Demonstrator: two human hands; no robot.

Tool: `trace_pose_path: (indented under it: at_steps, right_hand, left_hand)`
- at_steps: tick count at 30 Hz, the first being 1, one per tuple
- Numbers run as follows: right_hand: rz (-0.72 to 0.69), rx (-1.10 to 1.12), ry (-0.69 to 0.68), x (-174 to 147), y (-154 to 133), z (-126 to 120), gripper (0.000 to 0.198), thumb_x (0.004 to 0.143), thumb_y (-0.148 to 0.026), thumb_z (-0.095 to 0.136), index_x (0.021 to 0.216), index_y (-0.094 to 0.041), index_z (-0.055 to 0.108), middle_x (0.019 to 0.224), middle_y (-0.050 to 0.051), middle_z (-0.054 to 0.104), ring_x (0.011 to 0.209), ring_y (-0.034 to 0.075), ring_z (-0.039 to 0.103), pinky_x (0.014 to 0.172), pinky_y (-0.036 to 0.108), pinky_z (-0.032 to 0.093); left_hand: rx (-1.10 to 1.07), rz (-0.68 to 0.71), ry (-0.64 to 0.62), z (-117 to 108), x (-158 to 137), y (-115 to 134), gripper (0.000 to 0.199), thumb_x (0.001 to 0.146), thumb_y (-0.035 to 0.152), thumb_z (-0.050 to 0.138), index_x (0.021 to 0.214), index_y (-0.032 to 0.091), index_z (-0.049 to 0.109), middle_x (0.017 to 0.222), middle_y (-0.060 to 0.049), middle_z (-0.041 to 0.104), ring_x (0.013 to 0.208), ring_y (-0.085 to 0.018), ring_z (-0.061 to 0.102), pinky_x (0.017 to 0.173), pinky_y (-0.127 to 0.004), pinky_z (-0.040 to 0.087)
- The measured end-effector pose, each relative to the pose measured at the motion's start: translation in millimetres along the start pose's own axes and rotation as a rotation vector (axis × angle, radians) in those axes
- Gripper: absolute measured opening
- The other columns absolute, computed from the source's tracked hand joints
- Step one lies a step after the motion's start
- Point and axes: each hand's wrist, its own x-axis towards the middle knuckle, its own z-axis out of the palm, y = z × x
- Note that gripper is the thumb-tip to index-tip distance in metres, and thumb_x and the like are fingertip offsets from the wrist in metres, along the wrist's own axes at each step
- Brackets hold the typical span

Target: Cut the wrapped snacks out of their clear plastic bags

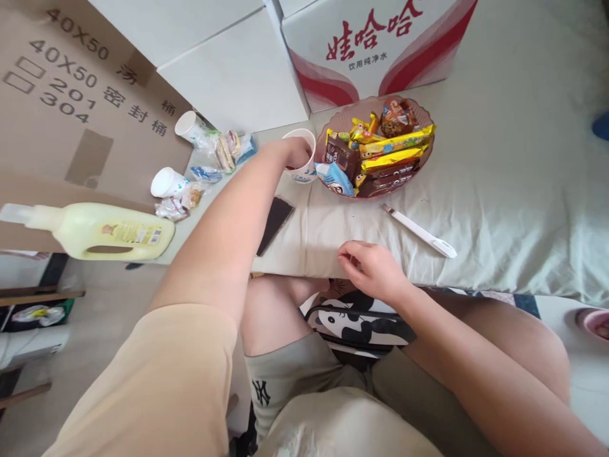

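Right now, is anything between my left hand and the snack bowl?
Yes, the wall of the paper cup. Your left hand reaches inside it, and the snack bowl sits just to its right. A blue packet is also at the bowl's near-left edge.

A blue-printed white paper cup [303, 173] stands upright beside the pinkish bowl [343, 115].

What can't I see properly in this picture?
All in the head view:
The left hand's fingertips, and anything they hold: hidden inside the white cup.
Part of the dark phone: behind the left arm.
Small print on the yellow bottle: too tiny to read.
The pink thing and blue thing: cut off by the right edge.
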Motion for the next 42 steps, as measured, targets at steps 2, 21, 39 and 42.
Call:
trace_pose_path:
  at_steps: [2,21,39,42]
  right_hand:
    - [-0.016,-0.002,0.013,1,-1,2,0.017,0.093,-0.025,0.047,0.085,-0.02,0.062,0.082,0.006,0.07,0.069,0.017,0.059,0.067,0.029,0.039]
    - [0.057,0.086,0.29,-4,4,-23,0.014,0.089,-0.03,0.051,0.087,-0.022,0.062,0.071,0.004,0.069,0.063,0.018,0.061,0.062,0.03,0.044]
    - [0.053,-0.304,0.685,1,31,-49,0.033,0.091,-0.03,0.053,0.118,-0.02,0.067,0.112,0.017,0.069,0.106,0.032,0.065,0.089,0.046,0.049]
    - [0.041,-0.453,0.745,4,34,-60,0.04,0.093,-0.031,0.052,0.129,-0.019,0.064,0.132,0.02,0.065,0.126,0.037,0.056,0.099,0.052,0.044]
  left_hand:
    - [-0.016,0.002,-0.034,-3,-7,-6,0.015,0.061,0.014,0.07,0.073,0.023,0.073,0.068,-0.001,0.062,0.092,-0.027,0.068,0.093,-0.04,0.051]
    - [-0.427,0.247,0.132,42,-171,68,0.035,0.09,0.02,0.06,0.125,0.023,0.065,0.128,-0.009,0.072,0.122,-0.025,0.068,0.108,-0.041,0.054]
    - [-0.345,0.2,0.299,29,-146,70,0.034,0.09,0.014,0.054,0.121,0.02,0.066,0.103,-0.007,0.072,0.094,-0.019,0.068,0.093,-0.033,0.054]
    - [-0.243,0.004,0.402,17,-146,32,0.029,0.09,0.017,0.054,0.116,0.022,0.066,0.11,-0.009,0.069,0.1,-0.022,0.067,0.094,-0.035,0.052]
